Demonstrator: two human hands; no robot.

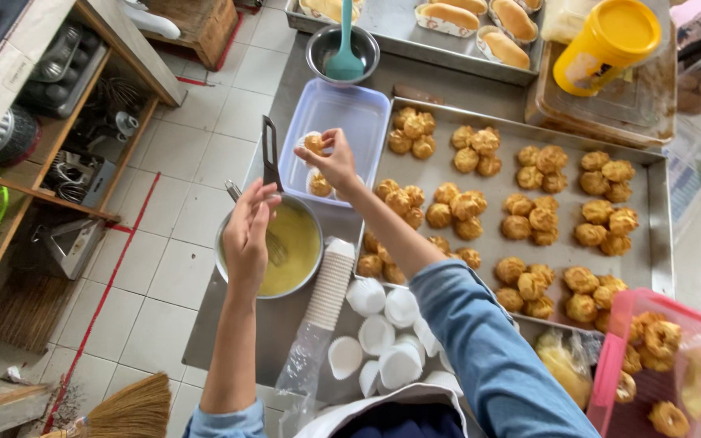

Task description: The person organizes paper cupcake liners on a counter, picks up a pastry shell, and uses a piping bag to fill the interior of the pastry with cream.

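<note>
The right hand (336, 162) pinches a small golden, knobbly cream puff (313, 143) between fingertips and thumb, holding it up over the clear, pale blue rectangular plastic tub (342, 109), which already has a couple of puffs lying in it. The puff seems to be turned toward the other hand so its side can be reached. The left hand (247, 231) is closed around a slim dark-handled tool (270, 152), a knife by the look of it, with the dark part pointing up and away; I cannot make out the blade itself. It is poised just above a round steel bowl of smooth yellow custard (290, 243), where a wire whisk (265, 235) leans in the cream, so filling sits right beneath the work.

To the right lies a wide, shallow metal baking tray (651, 243) carrying the rest of the puffs in loose clusters, crusty and browned. In front of the bowl stands a sleeve of stacked white paper cups in clear wrap (326, 284), with loose fluted white cups (383, 332) scattered beside it. Farther off, a second steel bowl with a teal silicone spatula (345, 40), a tray of long glazed buns in paper cases (448, 16), a yellow-lidded plastic jar (606, 45) and a pink plastic box (659, 365) of more puffs.
</note>
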